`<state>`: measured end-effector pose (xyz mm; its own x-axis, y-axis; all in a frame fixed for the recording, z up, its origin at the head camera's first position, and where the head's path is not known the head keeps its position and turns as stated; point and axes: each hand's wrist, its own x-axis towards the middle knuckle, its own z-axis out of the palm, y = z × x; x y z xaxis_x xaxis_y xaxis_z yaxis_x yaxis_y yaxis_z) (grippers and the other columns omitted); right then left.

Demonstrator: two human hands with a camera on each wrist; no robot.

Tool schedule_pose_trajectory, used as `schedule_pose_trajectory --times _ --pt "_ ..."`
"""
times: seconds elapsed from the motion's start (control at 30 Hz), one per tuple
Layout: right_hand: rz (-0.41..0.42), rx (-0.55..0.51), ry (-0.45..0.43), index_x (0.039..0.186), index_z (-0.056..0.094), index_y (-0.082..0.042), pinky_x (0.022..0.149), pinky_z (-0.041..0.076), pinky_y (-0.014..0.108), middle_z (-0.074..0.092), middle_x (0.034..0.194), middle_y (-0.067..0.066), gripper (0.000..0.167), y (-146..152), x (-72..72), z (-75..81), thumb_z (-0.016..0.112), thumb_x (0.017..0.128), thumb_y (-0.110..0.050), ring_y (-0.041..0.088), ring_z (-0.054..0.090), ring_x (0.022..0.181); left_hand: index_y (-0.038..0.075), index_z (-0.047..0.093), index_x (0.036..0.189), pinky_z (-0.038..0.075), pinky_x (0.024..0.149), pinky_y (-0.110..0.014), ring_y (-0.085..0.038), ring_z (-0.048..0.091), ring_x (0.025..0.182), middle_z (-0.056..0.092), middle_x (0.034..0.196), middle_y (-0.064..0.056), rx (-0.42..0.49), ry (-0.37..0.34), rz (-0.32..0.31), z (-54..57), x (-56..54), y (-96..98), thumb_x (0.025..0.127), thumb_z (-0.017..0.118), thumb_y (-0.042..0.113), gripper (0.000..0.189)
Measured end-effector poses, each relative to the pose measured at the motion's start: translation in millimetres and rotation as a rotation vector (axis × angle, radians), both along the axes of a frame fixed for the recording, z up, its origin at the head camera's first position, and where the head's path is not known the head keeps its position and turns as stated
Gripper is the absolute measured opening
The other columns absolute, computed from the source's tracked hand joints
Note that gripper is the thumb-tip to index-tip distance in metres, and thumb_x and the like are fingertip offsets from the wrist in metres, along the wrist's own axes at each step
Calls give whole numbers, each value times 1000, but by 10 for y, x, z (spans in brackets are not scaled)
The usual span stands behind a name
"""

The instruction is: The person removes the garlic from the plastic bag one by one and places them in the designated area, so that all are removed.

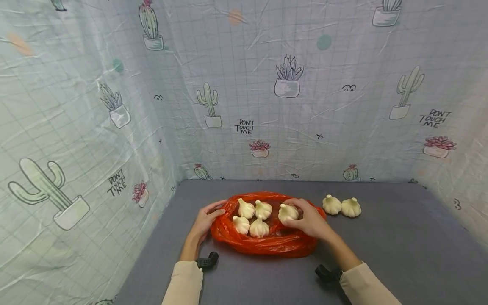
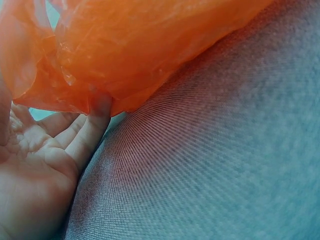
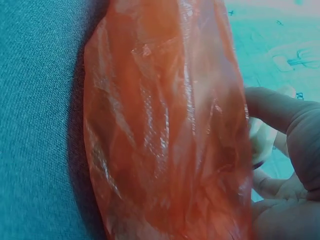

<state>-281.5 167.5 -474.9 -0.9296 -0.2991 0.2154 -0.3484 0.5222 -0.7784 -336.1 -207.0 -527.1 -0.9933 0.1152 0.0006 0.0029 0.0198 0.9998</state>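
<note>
On the right side of the bag (image 1: 263,246), the right hand's (image 1: 310,221) fingers pinch a garlic (image 1: 287,214); the left hand (image 1: 204,219), grip unclear, touches the left side.

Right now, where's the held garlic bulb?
In the head view, the held garlic bulb is in the right hand, over the right half of the red bag, right of four other bulbs.

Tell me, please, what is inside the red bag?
Four garlic bulbs sit in the bag, and the right hand holds a fifth bulb at its opening. Whatever may lie under these bulbs, or in the plastic folds, is covered and cannot be seen.
</note>
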Motion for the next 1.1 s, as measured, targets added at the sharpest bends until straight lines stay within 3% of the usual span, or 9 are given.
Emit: schedule_pose_trajectory --times 0.43,0.8,1.1 --pt "-21 -19 12 134 62 -11 92 54 44 59 130 18 55 209 127 30 84 85 -25 33 63 114 11 68 135 58 88 -28 -15 67 111 68 135 -13 6 9 12 -22 68 35 95 69 9 39" --pt "-30 -32 29 137 60 -10 92 57 50 56 133 21 55 352 158 123 81 89 -25 40 63 118 10 67 136 57 89 -27 -14 67 110 67 136 -14 11 9 14 -19 115 38 96 69 10 40" --pt "-59 -69 -1 141 57 -10 83 59 39 54 139 22 59 544 162 217 80 90 -24 38 66 112 11 67 136 58 89 -30 -15 67 110 66 135 -14 7 7 12 -19 159 31 96 69 12 40"
